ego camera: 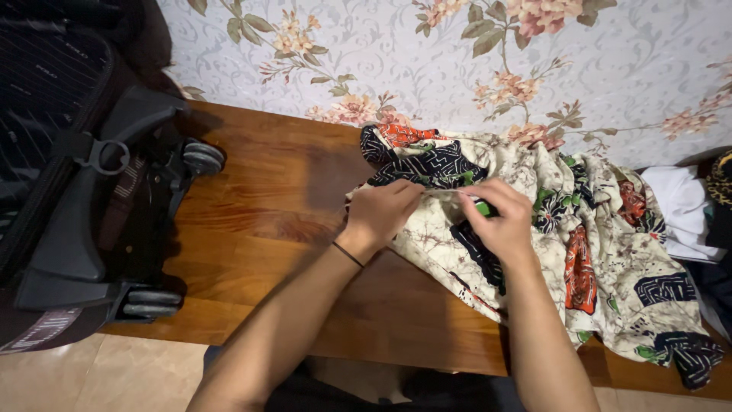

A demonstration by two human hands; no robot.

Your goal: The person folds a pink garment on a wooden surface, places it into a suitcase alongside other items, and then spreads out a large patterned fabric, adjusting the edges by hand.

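Head view, left hand [379,214], right hand [499,221] pinching patterned shirt [610,252], wooden bench [259,221]

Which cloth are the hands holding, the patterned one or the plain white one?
The patterned cloth, cream with black, orange and green shapes. The white cloth lies untouched at the right.
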